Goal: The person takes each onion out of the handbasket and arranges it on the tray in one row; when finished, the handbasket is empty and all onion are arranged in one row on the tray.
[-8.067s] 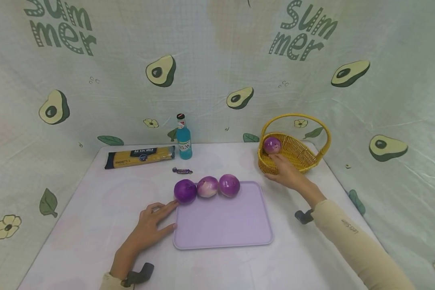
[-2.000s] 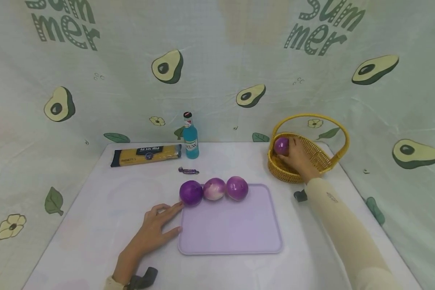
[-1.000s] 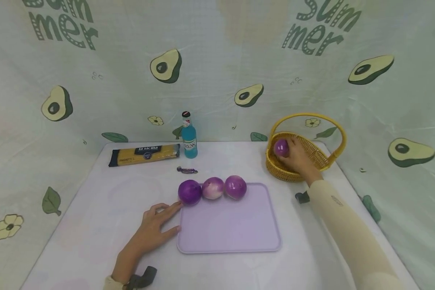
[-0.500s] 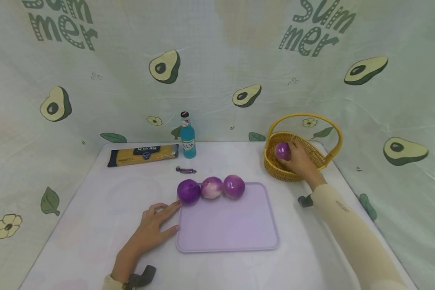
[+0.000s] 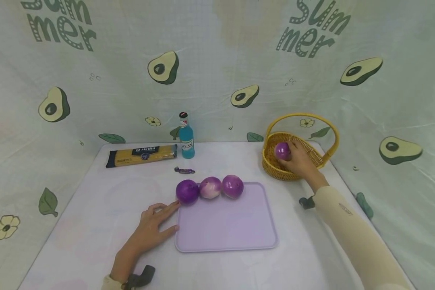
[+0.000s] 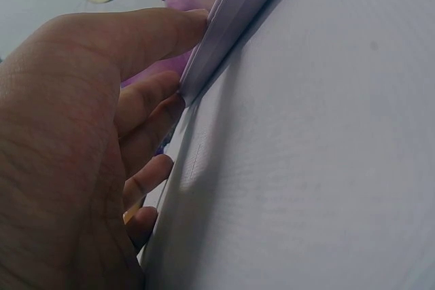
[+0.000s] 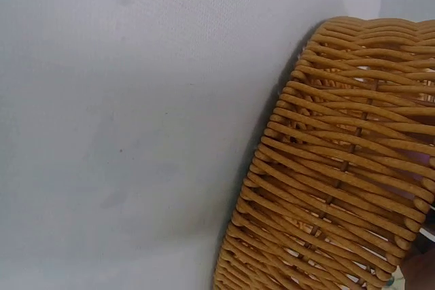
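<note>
A purple onion [image 5: 282,150] lies inside the yellow wicker basket [image 5: 322,159] at the table's back right. My right hand [image 5: 294,158] reaches over the rim and grips that onion from its right side. Three more purple onions [image 5: 187,191] [image 5: 210,187] [image 5: 233,186] stand in a row on the far edge of the lilac tray [image 5: 226,225]. My left hand [image 5: 162,219] lies flat on the table with its fingers against the tray's left edge [image 6: 231,25]; the thumb [image 6: 136,32] touches the rim. The right wrist view shows only the basket wall [image 7: 340,181].
A blue bottle [image 5: 186,137] and a yellow pasta packet [image 5: 141,155] stand at the back of the white table [image 5: 94,209]. A small wrapped candy [image 5: 184,170] lies behind the onions. Avocado-print cloth walls close the back and sides.
Eight seconds ago my right hand lay against the basket's front wall; since then it has gone inside and closed round the onion. Over the last second hardly anything moved. My left hand stayed put.
</note>
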Demonstrator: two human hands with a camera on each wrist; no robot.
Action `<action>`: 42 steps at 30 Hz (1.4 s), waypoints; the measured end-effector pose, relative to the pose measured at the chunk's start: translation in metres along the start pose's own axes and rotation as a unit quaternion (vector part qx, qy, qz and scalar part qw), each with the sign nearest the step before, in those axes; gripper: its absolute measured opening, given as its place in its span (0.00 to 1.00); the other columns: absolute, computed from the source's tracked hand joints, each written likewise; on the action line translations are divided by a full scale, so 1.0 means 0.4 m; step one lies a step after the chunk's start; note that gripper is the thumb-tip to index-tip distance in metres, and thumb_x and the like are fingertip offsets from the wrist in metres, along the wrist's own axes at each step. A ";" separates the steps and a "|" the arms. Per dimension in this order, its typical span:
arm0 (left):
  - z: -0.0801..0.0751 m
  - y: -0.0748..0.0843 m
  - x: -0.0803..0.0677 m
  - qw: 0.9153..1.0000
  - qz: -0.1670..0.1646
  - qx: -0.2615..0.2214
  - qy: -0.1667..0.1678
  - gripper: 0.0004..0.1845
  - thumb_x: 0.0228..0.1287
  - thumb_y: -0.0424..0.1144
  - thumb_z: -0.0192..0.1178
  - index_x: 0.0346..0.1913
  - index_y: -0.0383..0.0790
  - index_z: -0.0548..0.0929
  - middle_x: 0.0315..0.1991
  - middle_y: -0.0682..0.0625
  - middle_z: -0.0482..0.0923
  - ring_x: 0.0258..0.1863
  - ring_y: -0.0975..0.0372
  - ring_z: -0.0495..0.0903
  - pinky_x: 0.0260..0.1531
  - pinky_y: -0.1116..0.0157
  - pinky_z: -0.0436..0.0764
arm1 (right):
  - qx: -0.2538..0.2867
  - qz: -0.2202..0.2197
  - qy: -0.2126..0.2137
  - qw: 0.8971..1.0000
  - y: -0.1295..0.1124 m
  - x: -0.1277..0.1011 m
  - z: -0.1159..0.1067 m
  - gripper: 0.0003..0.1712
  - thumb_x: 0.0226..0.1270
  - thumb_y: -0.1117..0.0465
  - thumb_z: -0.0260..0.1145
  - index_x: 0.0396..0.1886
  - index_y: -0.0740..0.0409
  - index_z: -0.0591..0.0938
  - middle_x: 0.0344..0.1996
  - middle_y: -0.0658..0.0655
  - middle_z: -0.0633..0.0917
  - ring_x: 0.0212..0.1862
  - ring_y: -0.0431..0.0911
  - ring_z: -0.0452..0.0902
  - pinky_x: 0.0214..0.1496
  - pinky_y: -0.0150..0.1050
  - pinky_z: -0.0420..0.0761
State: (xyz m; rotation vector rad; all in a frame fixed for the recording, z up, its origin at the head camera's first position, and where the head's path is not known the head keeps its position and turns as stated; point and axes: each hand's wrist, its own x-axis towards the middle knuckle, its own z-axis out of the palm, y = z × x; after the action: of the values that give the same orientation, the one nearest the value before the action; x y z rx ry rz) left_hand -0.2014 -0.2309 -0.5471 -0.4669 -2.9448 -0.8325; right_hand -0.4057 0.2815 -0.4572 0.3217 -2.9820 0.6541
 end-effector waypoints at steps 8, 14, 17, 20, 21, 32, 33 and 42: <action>-0.003 0.002 0.000 1.000 -0.019 -0.002 -0.015 0.38 0.63 0.65 0.62 0.75 0.71 0.62 0.71 0.66 0.68 0.68 0.54 0.59 0.60 0.46 0.56 | -0.004 0.002 -0.001 1.000 -0.017 -0.017 -0.015 0.49 0.65 0.57 0.73 0.74 0.74 0.57 0.71 0.75 0.56 0.71 0.70 0.53 0.68 0.65 0.59; -0.003 0.002 0.000 1.000 -0.024 -0.004 -0.019 0.38 0.63 0.66 0.61 0.75 0.72 0.62 0.71 0.66 0.68 0.68 0.53 0.59 0.60 0.46 0.56 | -0.010 -0.004 0.001 1.000 -0.028 -0.028 -0.023 0.49 0.65 0.57 0.73 0.74 0.74 0.57 0.71 0.76 0.56 0.72 0.70 0.53 0.68 0.66 0.58; -0.003 0.002 -0.001 1.000 -0.019 -0.004 -0.017 0.38 0.63 0.65 0.61 0.75 0.72 0.62 0.71 0.66 0.67 0.68 0.54 0.59 0.60 0.46 0.56 | -0.015 -0.014 0.005 1.000 -0.028 -0.032 -0.023 0.49 0.64 0.57 0.73 0.74 0.74 0.57 0.71 0.75 0.57 0.71 0.70 0.53 0.69 0.65 0.59; -0.004 0.002 -0.002 1.000 -0.014 -0.004 -0.016 0.38 0.64 0.65 0.61 0.76 0.71 0.62 0.71 0.66 0.67 0.67 0.54 0.59 0.60 0.46 0.55 | -0.019 -0.024 0.011 0.999 -0.029 -0.036 -0.026 0.48 0.63 0.58 0.74 0.73 0.75 0.58 0.71 0.75 0.58 0.71 0.70 0.54 0.69 0.64 0.59; -0.004 0.001 -0.002 1.000 -0.014 -0.003 -0.016 0.38 0.64 0.65 0.61 0.76 0.71 0.62 0.71 0.66 0.67 0.67 0.55 0.59 0.60 0.46 0.55 | -0.019 -0.026 0.011 0.999 -0.030 -0.037 -0.028 0.48 0.63 0.58 0.74 0.73 0.75 0.58 0.71 0.76 0.58 0.71 0.70 0.54 0.69 0.64 0.59; -0.007 0.002 -0.002 1.000 -0.016 -0.005 -0.016 0.38 0.64 0.66 0.60 0.76 0.71 0.62 0.71 0.66 0.67 0.68 0.54 0.58 0.60 0.46 0.55 | -0.016 -0.024 0.005 1.000 -0.058 -0.063 -0.054 0.52 0.64 0.55 0.73 0.76 0.72 0.55 0.72 0.74 0.57 0.71 0.70 0.54 0.69 0.65 0.58; -0.006 0.002 -0.002 1.000 -0.017 -0.005 -0.017 0.38 0.64 0.66 0.60 0.75 0.72 0.62 0.71 0.66 0.68 0.68 0.54 0.58 0.60 0.46 0.55 | -0.016 -0.025 0.005 1.000 -0.060 -0.065 -0.054 0.51 0.64 0.54 0.73 0.76 0.72 0.56 0.72 0.74 0.57 0.71 0.70 0.54 0.69 0.65 0.59; -0.002 -0.001 -0.001 1.000 -0.017 -0.005 -0.018 0.38 0.63 0.66 0.60 0.75 0.73 0.61 0.70 0.67 0.68 0.68 0.54 0.58 0.59 0.47 0.55 | -0.021 -0.035 0.016 0.999 -0.071 -0.084 -0.058 0.50 0.62 0.55 0.75 0.75 0.71 0.59 0.70 0.72 0.60 0.70 0.68 0.57 0.67 0.65 0.62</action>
State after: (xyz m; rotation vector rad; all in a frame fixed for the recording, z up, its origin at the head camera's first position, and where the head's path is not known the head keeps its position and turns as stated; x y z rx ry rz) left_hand -0.2012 -0.2317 -0.5466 -0.4394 -2.9902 -0.8528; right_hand -0.3659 0.2723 -0.4285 0.4079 -2.9344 0.5827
